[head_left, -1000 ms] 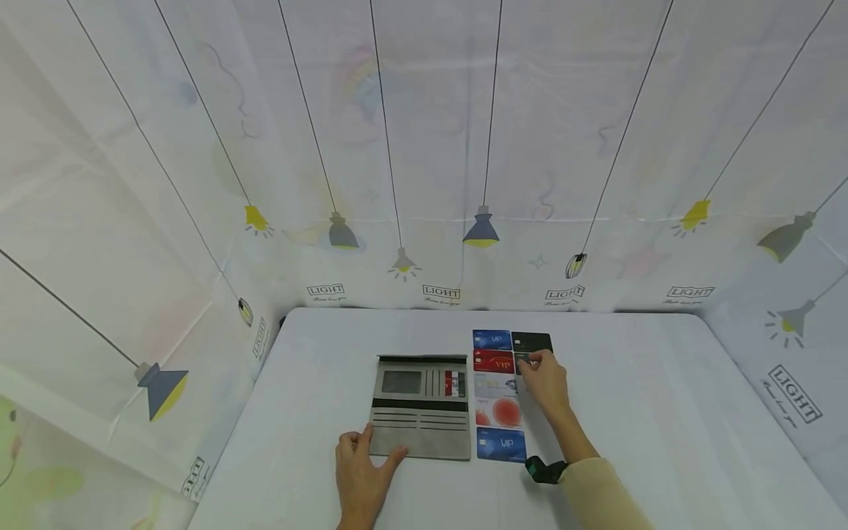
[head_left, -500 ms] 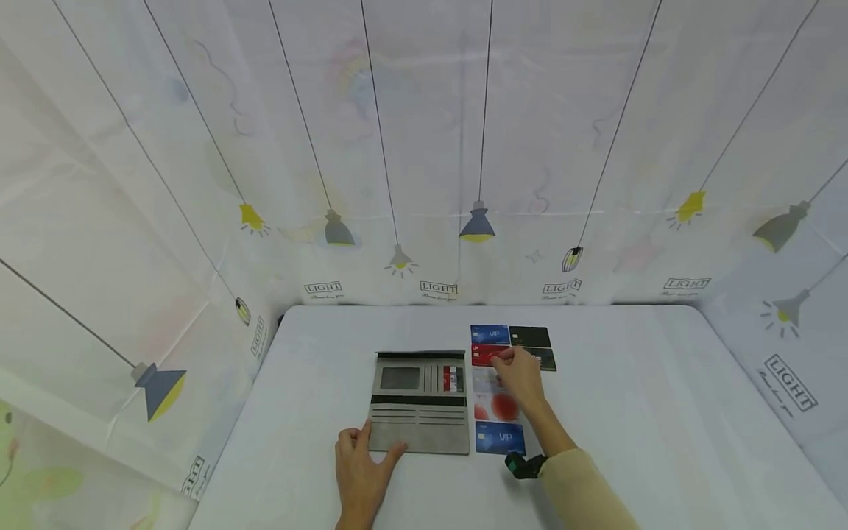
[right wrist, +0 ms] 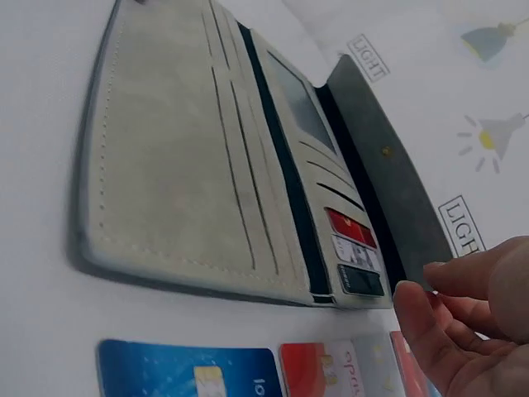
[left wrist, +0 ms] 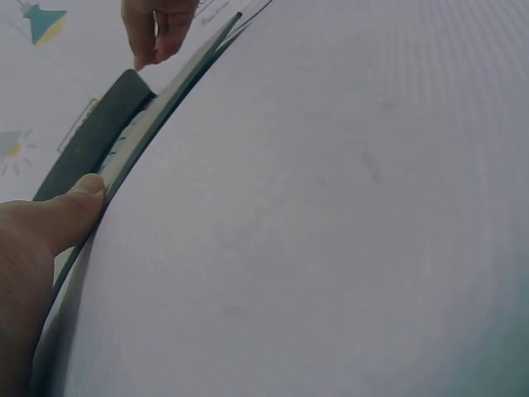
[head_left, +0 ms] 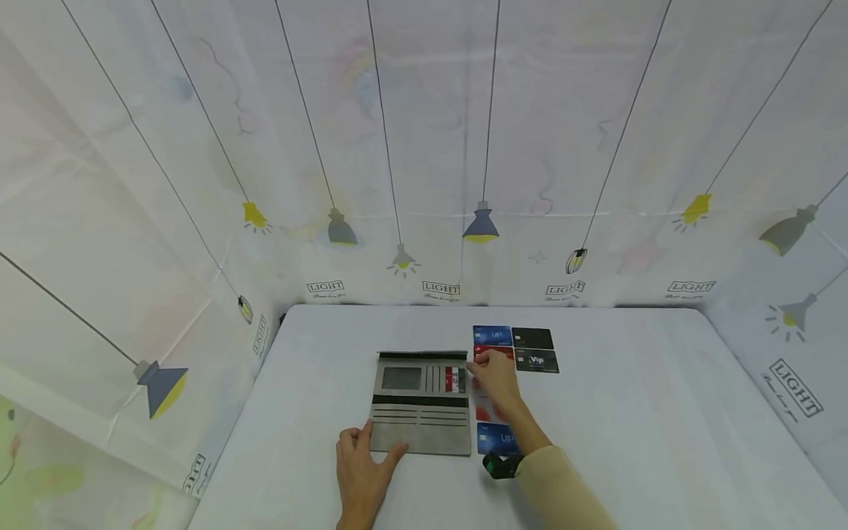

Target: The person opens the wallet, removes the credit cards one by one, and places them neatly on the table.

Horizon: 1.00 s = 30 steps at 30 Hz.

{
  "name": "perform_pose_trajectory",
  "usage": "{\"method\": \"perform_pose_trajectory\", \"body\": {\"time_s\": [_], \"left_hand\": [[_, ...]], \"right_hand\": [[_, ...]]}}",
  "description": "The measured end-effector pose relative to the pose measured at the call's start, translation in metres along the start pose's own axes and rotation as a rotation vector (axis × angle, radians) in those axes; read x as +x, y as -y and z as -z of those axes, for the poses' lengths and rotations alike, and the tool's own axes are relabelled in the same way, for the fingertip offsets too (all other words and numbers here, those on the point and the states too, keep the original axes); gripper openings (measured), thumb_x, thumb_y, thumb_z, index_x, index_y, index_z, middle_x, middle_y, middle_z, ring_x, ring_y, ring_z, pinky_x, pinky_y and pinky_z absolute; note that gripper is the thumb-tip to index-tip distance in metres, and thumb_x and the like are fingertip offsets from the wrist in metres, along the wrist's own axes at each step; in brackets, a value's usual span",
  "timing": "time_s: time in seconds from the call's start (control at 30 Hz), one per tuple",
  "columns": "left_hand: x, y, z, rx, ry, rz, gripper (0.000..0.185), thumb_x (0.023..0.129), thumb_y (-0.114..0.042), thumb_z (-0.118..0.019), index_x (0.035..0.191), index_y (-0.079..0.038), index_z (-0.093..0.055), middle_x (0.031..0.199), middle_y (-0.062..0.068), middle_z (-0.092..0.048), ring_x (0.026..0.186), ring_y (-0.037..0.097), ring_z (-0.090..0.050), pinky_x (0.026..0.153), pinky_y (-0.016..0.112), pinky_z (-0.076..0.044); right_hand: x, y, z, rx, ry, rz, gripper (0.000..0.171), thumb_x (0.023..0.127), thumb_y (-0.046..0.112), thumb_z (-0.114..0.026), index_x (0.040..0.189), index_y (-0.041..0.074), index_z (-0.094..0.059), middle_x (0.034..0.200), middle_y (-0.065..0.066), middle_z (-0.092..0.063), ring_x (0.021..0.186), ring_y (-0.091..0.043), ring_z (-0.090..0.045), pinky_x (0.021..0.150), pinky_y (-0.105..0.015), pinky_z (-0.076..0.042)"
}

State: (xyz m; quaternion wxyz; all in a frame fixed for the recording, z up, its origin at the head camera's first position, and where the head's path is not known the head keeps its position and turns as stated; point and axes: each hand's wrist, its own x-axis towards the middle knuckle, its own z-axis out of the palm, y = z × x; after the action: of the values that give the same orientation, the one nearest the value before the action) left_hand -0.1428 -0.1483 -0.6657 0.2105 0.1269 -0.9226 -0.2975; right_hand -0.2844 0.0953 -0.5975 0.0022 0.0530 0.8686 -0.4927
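Note:
A grey wallet [head_left: 419, 442] lies unfolded on the white table, its dark-lined flap raised at the far edge. My left hand [head_left: 363, 471] holds its near left corner, thumb at the front edge and index finger at the left side. Several cards, red, white and dark [right wrist: 354, 248], sit in slots at the wallet's upper right. Just right of those slots, the thumb and fingers of my right hand [head_left: 498, 383] are bent close to the wallet's edge and flap; contact is unclear. No card shows between them. Under the right hand, a red card [head_left: 501, 352] is partly covered.
Loose cards form two columns right of the wallet: a blue VIP card [head_left: 492, 336] and another blue card [head_left: 495, 439] in the left one, a black card [head_left: 532, 338] and a dark Vip card [head_left: 537, 360] in the right. A printed curtain [head_left: 424, 147] rises behind the table.
My right hand has moved left from the dark Vip card, across the red card, to the wallet's right edge. The loose cards it passed still lie there; my left hand stays put.

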Motion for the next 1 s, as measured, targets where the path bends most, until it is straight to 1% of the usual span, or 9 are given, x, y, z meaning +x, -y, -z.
{"method": "perform_pose_trajectory", "body": {"time_s": [0.1,0.23,0.37,0.43,0.53,0.63,0.87,1.0], "left_hand": [[0.000,-0.001,0.001,-0.012,0.008,0.002,0.086,0.069,-0.064,-0.082,0.128,-0.003,-0.067,0.100,0.004,-0.044,0.089,0.014,-0.039,0.075,0.033,-0.040],[-0.001,0.001,0.000,-0.011,-0.001,-0.003,0.086,0.069,-0.064,-0.082,0.127,-0.003,-0.067,0.100,0.004,-0.045,0.089,0.014,-0.040,0.075,0.033,-0.039],[-0.001,0.002,-0.002,-0.005,-0.018,-0.013,0.086,0.067,-0.064,-0.083,0.126,-0.003,-0.068,0.099,0.003,-0.044,0.088,0.013,-0.039,0.075,0.032,-0.039],[-0.002,0.002,-0.002,-0.007,-0.023,-0.014,0.086,0.067,-0.063,-0.084,0.126,-0.003,-0.068,0.099,0.003,-0.044,0.088,0.013,-0.039,0.075,0.033,-0.039],[-0.001,0.002,-0.001,-0.006,-0.014,-0.005,0.086,0.067,-0.063,-0.083,0.127,-0.003,-0.068,0.100,0.003,-0.044,0.088,0.013,-0.038,0.076,0.033,-0.039],[-0.001,0.001,-0.001,-0.004,0.006,0.009,0.087,0.068,-0.065,-0.082,0.128,-0.004,-0.067,0.101,0.002,-0.043,0.089,0.013,-0.038,0.077,0.033,-0.039],[0.000,0.001,0.001,-0.008,0.024,0.019,0.088,0.068,-0.066,-0.081,0.129,-0.005,-0.066,0.102,0.003,-0.044,0.091,0.014,-0.040,0.078,0.034,-0.040],[0.000,0.000,0.002,-0.011,0.026,0.020,0.088,0.069,-0.066,-0.080,0.130,-0.005,-0.066,0.104,0.003,-0.044,0.092,0.014,-0.040,0.079,0.035,-0.041]], "right_hand": [[-0.002,0.003,-0.005,0.012,0.028,-0.006,0.018,0.095,0.019,-0.068,0.102,0.002,-0.069,0.084,-0.011,-0.069,0.065,-0.016,-0.062,0.059,-0.026,-0.051],[-0.002,0.004,-0.012,-0.011,0.057,0.005,0.014,0.095,0.015,-0.067,0.101,0.003,-0.070,0.080,-0.009,-0.066,0.065,-0.017,-0.062,0.059,-0.026,-0.049],[-0.002,0.004,-0.018,0.001,0.080,-0.023,0.012,0.095,0.013,-0.067,0.101,0.003,-0.071,0.084,-0.008,-0.068,0.067,-0.016,-0.063,0.059,-0.025,-0.051],[-0.002,0.005,-0.021,0.003,0.082,-0.019,0.012,0.094,0.013,-0.068,0.099,0.002,-0.072,0.084,-0.009,-0.069,0.066,-0.016,-0.064,0.059,-0.024,-0.052],[-0.001,0.008,-0.024,0.000,0.088,-0.002,0.011,0.092,0.010,-0.069,0.096,0.000,-0.072,0.083,-0.010,-0.070,0.065,-0.017,-0.065,0.057,-0.025,-0.053],[-0.001,0.010,-0.026,-0.028,0.097,0.010,0.010,0.091,0.009,-0.070,0.095,0.000,-0.073,0.080,-0.010,-0.070,0.063,-0.017,-0.066,0.056,-0.025,-0.054],[-0.002,0.014,-0.028,-0.048,0.131,-0.021,0.011,0.091,0.009,-0.070,0.093,-0.001,-0.073,0.074,-0.012,-0.070,0.060,-0.021,-0.067,0.055,-0.025,-0.053],[-0.003,0.020,-0.029,-0.091,0.129,-0.034,0.012,0.090,0.010,-0.071,0.087,-0.001,-0.075,0.070,-0.012,-0.071,0.058,-0.022,-0.068,0.053,-0.024,-0.052]]}}
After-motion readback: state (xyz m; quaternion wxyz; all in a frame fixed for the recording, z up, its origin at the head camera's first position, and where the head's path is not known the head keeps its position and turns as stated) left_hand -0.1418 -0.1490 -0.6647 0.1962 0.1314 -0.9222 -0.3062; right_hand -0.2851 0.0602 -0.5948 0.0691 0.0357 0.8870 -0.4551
